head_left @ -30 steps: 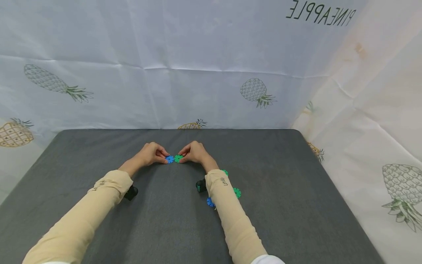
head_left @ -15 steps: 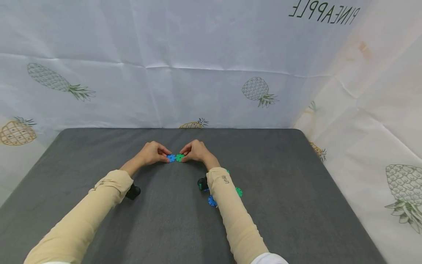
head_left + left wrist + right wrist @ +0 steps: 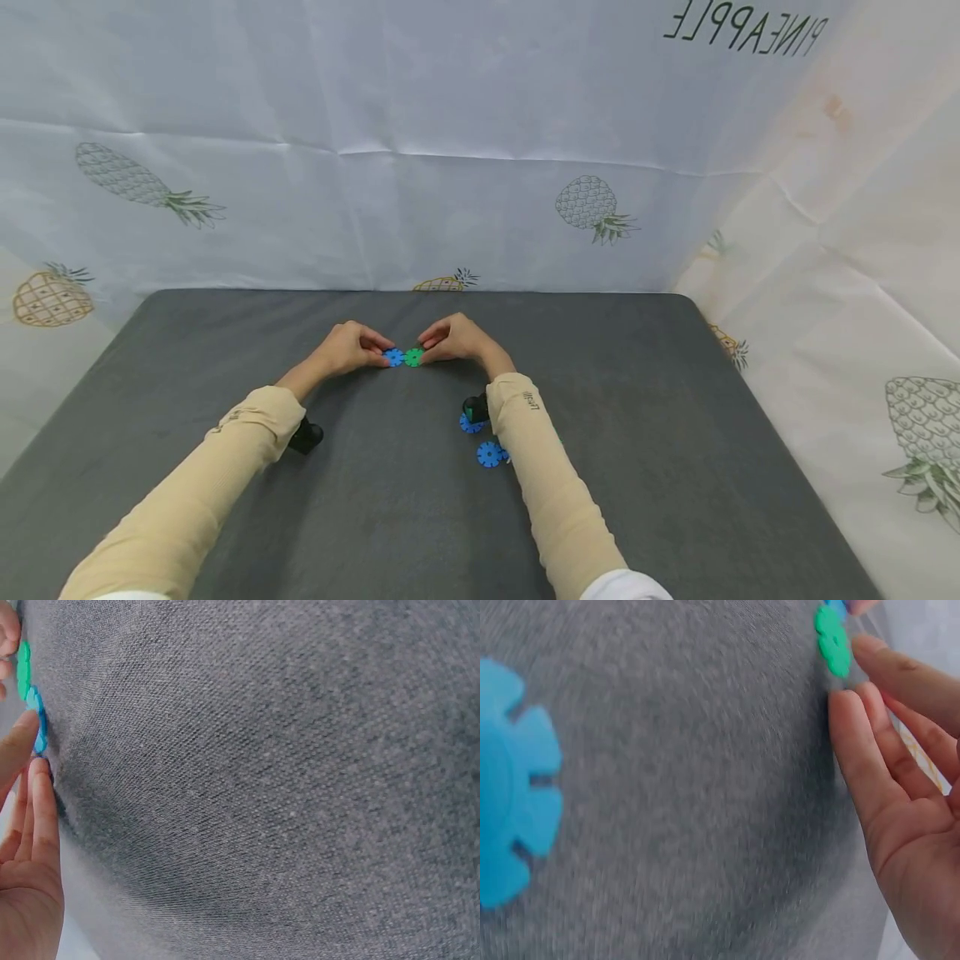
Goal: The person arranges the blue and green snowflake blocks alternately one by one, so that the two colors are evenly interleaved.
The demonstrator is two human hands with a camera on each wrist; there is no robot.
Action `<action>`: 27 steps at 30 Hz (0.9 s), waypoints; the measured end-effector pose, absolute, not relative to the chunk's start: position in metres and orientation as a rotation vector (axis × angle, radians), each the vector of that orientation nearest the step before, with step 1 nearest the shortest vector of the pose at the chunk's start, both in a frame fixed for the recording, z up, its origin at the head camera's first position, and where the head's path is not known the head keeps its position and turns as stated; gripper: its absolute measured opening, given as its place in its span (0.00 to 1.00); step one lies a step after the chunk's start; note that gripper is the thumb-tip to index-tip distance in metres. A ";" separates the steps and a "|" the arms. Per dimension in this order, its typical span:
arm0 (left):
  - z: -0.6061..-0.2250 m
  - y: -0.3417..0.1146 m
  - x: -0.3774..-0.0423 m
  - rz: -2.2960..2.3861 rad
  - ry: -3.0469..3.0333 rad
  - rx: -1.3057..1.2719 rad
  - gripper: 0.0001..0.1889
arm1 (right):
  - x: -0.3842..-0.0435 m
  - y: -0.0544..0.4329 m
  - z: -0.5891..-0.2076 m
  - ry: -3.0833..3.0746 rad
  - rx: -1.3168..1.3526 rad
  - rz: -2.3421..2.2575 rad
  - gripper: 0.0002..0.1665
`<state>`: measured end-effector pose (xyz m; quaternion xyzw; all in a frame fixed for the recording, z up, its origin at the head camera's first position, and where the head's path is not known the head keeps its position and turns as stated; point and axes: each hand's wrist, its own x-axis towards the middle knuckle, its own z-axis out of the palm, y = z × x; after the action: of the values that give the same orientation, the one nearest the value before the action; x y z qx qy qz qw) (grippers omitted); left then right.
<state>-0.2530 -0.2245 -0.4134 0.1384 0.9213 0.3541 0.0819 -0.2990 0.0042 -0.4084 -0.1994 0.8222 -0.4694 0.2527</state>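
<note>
A blue notched plastic disc [image 3: 393, 357] and a green notched disc [image 3: 413, 357] lie edge to edge on the grey cloth, touching; whether their slots interlock cannot be told. My left hand [image 3: 351, 347] pinches the blue disc at its left edge; in the left wrist view the thumb [image 3: 22, 739] overlaps that disc. Beside the green disc is my right hand [image 3: 459, 339]. In the right wrist view its thumb [image 3: 885, 660] and fingers are spread slightly at the disc's edge, not closed round it.
Near the right forearm lie more blue discs, one [image 3: 490, 454] in the open and one [image 3: 471, 423] partly behind the black wrist camera [image 3: 476, 408]. The sleeve hides part of the group. A white pineapple-print cloth [image 3: 480, 225] hangs behind the grey table [image 3: 637, 500].
My right hand and forearm have shifted right, and its fingers have loosened from the green disc. More of the blue discs shows; the loose green ones are now hidden. The left hand keeps its pinch.
</note>
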 end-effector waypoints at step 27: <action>-0.421 -0.194 -0.261 1.049 2.776 0.578 0.18 | -0.260 0.122 -0.392 2.066 -0.581 -1.571 0.25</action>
<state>-0.2614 -0.1941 -0.4213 0.1908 0.9165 0.3465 0.0592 -0.2600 0.1217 -0.3925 -0.2121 0.7543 -0.5737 0.2386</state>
